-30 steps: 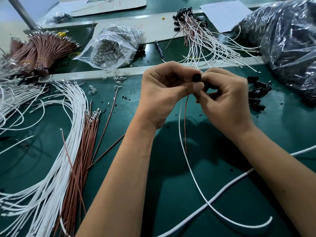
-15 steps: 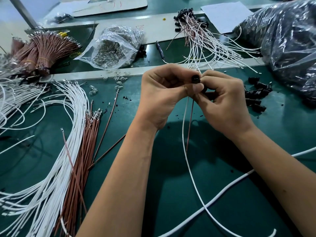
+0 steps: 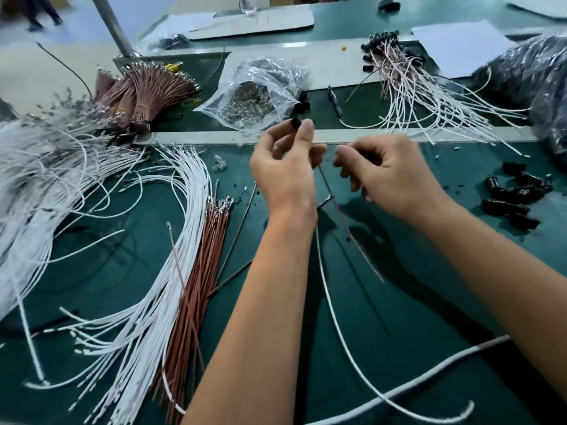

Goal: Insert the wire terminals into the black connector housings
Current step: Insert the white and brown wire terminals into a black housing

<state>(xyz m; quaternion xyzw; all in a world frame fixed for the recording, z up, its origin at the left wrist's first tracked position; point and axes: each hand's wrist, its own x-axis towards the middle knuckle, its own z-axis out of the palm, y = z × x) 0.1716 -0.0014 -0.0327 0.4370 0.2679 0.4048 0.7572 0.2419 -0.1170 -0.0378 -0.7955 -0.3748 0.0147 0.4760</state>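
White wire trails across the green mat at the bottom of the frame, rising between the two forearms toward the left hand, and a thinner brown wire slants beside it. Left of the arms lie white wires fanned in a long curve and a straight bundle of brown wires. At centre frame the left hand is raised, pinching a black connector housing between thumb and fingertip. Just beside it, apart, the right hand has its fingers curled; blur hides whether they pinch anything. At mid right, loose black housings sit in a cluster. Farther up, a clear bag of small parts lies at upper centre, finished wire assemblies at upper right, tied brown bundles at upper left.
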